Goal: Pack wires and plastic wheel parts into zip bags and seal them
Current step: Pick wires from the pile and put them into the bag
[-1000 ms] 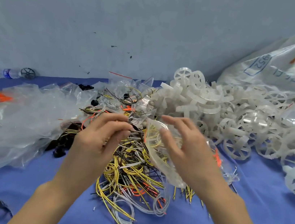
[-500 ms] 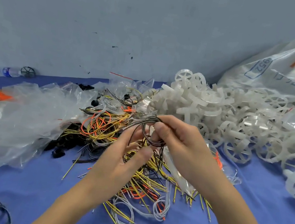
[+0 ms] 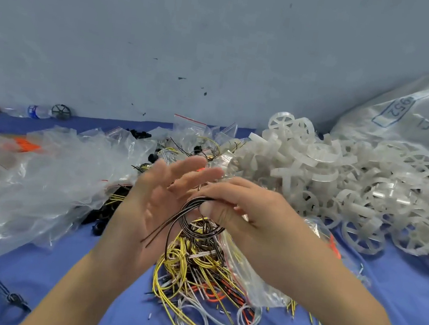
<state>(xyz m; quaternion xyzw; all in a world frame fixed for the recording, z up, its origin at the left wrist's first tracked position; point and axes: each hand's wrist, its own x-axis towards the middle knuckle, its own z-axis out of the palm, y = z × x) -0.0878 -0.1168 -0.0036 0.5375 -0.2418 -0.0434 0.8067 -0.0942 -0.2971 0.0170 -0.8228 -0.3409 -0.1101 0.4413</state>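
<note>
Blue cloth (image 3: pixel 393 311) over the work surface, grey-blue wall (image 3: pixel 171 32) behind

Near centre, heaped on the cloth: tangle of yellow, white, orange and black wires (image 3: pixel 192 275)

Just above that heap, right hand (image 3: pixel 249 222), fingers curled, pinching a coiled bundle of dark wires (image 3: pixel 195 214); loose ends of the bundle trailing down and to the left across the other palm

Left hand (image 3: pixel 155 203) beside it, palm turned toward the right, fingers straight and spread, gripping nothing, fingertips blurred

Under the right wrist and forearm, clear zip bag (image 3: pixel 254 283) lying over part of the wire heap; held or merely lying there, cannot tell

Far right: big pile of translucent white plastic wheel parts (image 3: pixel 342 185), spilling toward the near right edge

Behind that pile, at the far right: large white sack (image 3: pixel 413 113) with blue print

Left side: crumpled clear plastic bags (image 3: pixel 26 177) spread wide, something orange showing through one

Between those bags and the hands: small black parts (image 3: pixel 107 210) on the cloth

Far centre, by the wall: more small zip bags with red strips (image 3: pixel 188 127)

Far left, by the wall: plastic bottle (image 3: pixel 36 111) lying on its side, dark wheel (image 3: pixel 61 112) just beside it

Near left corner: dark knotted tie (image 3: pixel 10 296) alone on the cloth
</note>
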